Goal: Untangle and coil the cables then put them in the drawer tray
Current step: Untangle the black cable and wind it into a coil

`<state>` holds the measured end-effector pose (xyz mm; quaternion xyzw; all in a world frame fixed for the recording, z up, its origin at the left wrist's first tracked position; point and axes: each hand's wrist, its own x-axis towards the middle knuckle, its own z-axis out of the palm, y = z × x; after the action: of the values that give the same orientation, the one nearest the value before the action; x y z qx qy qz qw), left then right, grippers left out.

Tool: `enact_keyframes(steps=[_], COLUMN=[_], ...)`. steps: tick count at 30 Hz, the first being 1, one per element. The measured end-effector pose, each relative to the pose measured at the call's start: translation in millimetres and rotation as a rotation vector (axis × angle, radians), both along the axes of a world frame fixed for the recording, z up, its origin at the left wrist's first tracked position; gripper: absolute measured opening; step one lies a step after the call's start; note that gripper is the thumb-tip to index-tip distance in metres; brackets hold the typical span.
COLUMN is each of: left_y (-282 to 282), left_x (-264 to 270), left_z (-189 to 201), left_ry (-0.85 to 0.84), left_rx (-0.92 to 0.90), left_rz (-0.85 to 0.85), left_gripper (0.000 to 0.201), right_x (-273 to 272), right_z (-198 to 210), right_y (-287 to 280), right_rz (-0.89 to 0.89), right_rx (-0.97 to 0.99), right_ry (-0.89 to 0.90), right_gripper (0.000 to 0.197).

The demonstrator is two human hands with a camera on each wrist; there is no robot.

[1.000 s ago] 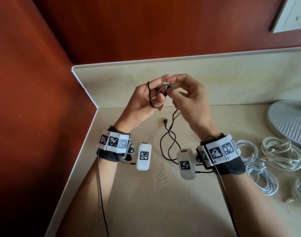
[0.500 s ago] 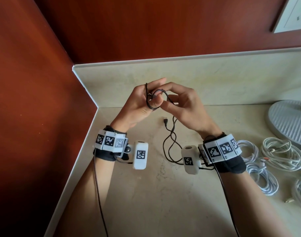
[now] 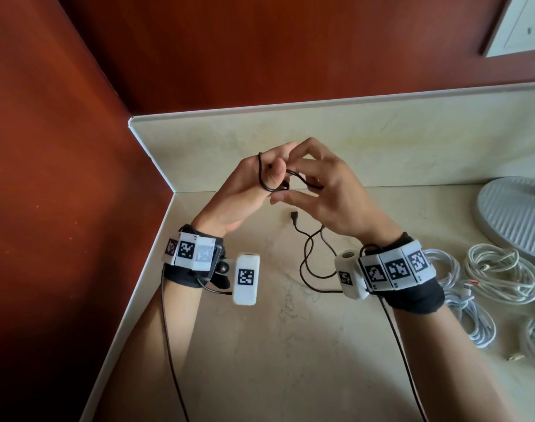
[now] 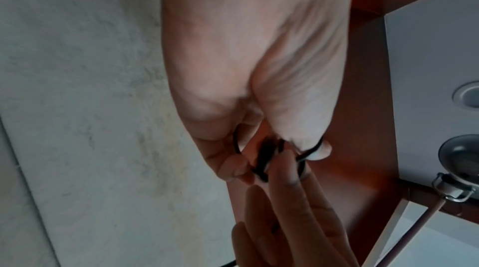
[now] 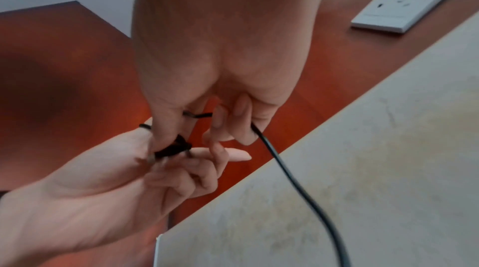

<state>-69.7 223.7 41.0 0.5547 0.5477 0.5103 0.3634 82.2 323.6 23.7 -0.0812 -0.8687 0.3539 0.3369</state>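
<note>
— What do we have in our hands?

— Our left hand [image 3: 245, 190] pinches a small loop of the thin black cable [image 3: 309, 257], wound round thumb and fingers above the pale marble counter [image 3: 260, 345]. Our right hand [image 3: 330, 196] pinches the same cable just beside it, fingertips nearly touching.

— And the rest of it?

— It hangs from our right hand and lies in loose curves on the counter between our wrists, its black plug [image 3: 294, 215] free. Coiled white cables [image 3: 500, 272] lie well apart to the right, near a ribbed grey round base [image 3: 516, 214].
</note>
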Motion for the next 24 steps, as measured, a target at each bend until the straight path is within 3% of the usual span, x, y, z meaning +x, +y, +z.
enact_keyframes(steps=[3, 5, 9, 12, 16, 20, 24], left_y=[2, 3, 3, 3, 0, 2, 5], left_x=[3, 5, 4, 4, 1, -14, -23], left_z=[1, 1, -1, -4, -5, -2, -2], left_ry=[0.068, 0.146, 0.147, 0.194, 0.218, 0.002, -0.133], left_rx=[-0.012, -0.038, -0.136, -0.188, -0.153, -0.094, -0.085], left_rz=[0.034, 0.055, 0.062, 0.047, 0.075, 0.173, 0.196], left_gripper=[0.045, 0.036, 0.074, 0.077, 0.079, 0.088, 0.088], right_x=[3, 3, 3, 5, 12, 23, 27], right_z=[0, -2, -2, 1, 0, 0, -2], right_y=[3, 2, 0, 0, 5, 18, 19], right_rz=[-0.074, -0.086, -0.090, -0.015, 0.071, 0.074, 0.262], right_rx=[0.113, 0.125, 0.111, 0.066, -0.036, -0.412, -0.468], right_ry=[-0.103, -0.113, -0.120, -0.137, -0.176, -0.065, -0.207], right_gripper=[0.009, 0.008, 0.014, 0.022, 0.006, 0.009, 0.021])
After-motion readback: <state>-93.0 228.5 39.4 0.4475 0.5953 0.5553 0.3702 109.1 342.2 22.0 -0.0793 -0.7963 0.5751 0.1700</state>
